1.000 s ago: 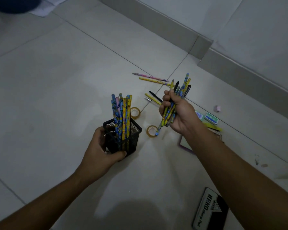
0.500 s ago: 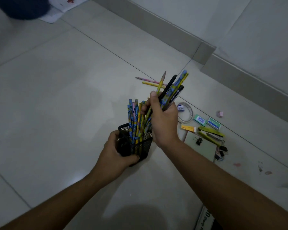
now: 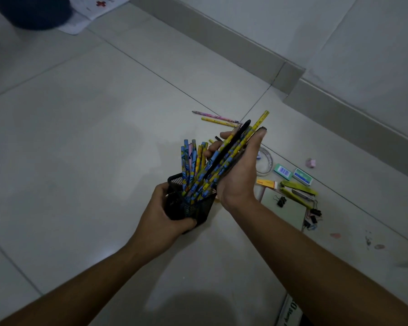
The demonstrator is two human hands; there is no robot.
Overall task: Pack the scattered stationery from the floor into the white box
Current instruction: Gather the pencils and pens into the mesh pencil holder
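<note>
My left hand [image 3: 167,209] grips a black mesh pen holder [image 3: 199,209] that stands on the floor, packed with blue and yellow pencils [image 3: 190,168]. My right hand [image 3: 239,175] cradles a bundle of pencils and a black pen [image 3: 233,149], fingers spread and loose around it. The bundle's lower ends are inside the holder and its tops lean to the upper right. Two loose pencils [image 3: 218,118] lie on the tiles beyond my hands. No white box is in view.
To the right lie a clear tape ring [image 3: 267,161], two green eraser boxes [image 3: 292,174], a yellow stapler [image 3: 297,190], a notepad [image 3: 284,214] with black binder clips [image 3: 312,217], and a small pink item [image 3: 310,162]. A stamp-pad box [image 3: 290,314] sits at the bottom edge. The wall's skirting [image 3: 222,43] runs behind.
My right hand carried its pencil bundle from over the floor to the holder and lowered the ends into it, then loosened its fingers. My left hand kept hold of the holder.
</note>
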